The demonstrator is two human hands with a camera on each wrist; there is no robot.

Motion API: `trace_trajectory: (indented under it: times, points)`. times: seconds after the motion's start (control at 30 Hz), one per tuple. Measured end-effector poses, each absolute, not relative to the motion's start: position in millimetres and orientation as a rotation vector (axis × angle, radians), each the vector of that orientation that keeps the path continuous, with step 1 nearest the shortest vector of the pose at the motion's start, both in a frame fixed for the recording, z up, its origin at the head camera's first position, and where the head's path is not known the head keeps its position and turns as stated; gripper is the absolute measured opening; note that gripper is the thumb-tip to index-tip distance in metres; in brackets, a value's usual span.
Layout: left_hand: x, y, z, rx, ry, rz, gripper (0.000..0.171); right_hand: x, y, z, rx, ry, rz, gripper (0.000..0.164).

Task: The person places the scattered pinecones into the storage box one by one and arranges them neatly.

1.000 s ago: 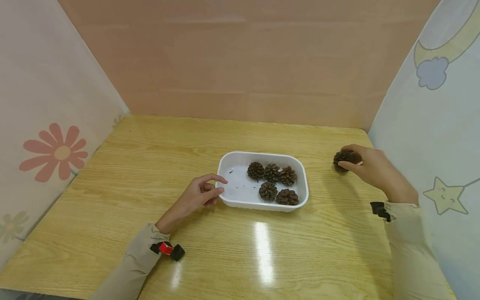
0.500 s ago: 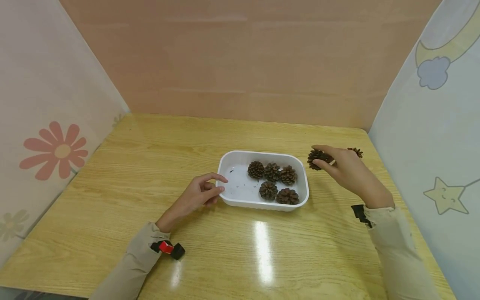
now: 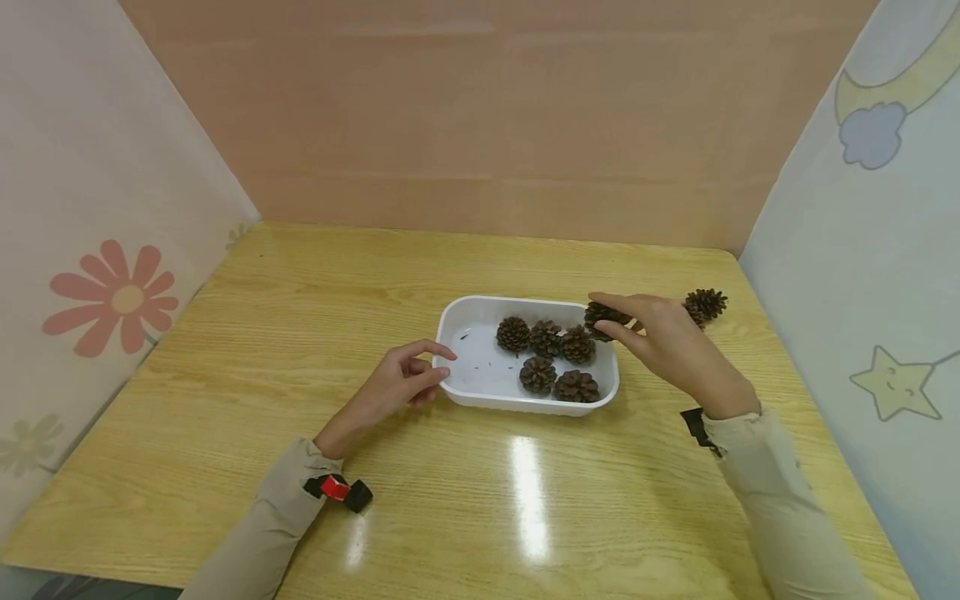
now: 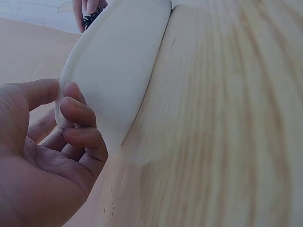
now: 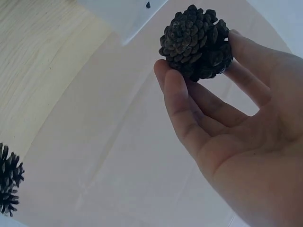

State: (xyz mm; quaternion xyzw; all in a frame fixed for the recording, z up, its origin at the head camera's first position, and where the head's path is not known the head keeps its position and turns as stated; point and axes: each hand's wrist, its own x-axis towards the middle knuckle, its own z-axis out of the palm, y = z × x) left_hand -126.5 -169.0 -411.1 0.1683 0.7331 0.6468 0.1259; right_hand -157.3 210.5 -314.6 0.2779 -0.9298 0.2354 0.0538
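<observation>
My right hand (image 3: 667,346) pinches a brown pine cone (image 5: 196,42) between thumb and fingers, over the right rear corner of a white plastic tray (image 3: 525,407). Several pine cones lie in the tray's middle and right part, among them one cone (image 3: 513,334) at the back and another cone (image 3: 576,386) by the front wall. At the tray's left end, my left hand (image 3: 386,387) grips the rim, thumb on one side and curled fingers on the other, as the left wrist view shows (image 4: 57,146). Small dark flakes are scattered on the tray's bare left floor.
Behind the right hand, another pine cone (image 3: 707,307) lies on the wooden table (image 3: 322,283) near its right rear corner. A tan panel (image 3: 480,125) stands along the back edge. Patterned white panels flank the left (image 3: 67,167) and right sides.
My right hand has carried the pine cone leftward from the right side of the table to above the tray, uncovering another cone behind it. The left hand stays at the rim.
</observation>
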Motion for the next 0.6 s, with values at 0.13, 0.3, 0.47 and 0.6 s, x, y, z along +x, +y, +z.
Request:
trace_trajectory:
  times: [0.13,0.3,0.47,0.6]
  points:
    - [-126.0,-169.3,-411.8,0.483,2.125,1.894,0.031,-155.6,201.1,-316.4,0.896,-2.791,0.702,0.042]
    - [-126.0,-169.6,-411.8,0.482,2.125,1.893,0.031,-155.5,187.1,-315.1,0.969,-2.769,0.673,0.041]
    - [-126.4,-169.0,-410.5,0.487,2.134,1.884,0.03,-156.2,173.5,-308.2,1.024,-2.779,0.632,0.042]
    - [-126.5,-168.7,-409.2,0.489,2.146,1.872,0.029,-158.4,161.5,-301.2,1.065,-2.786,0.598,0.042]
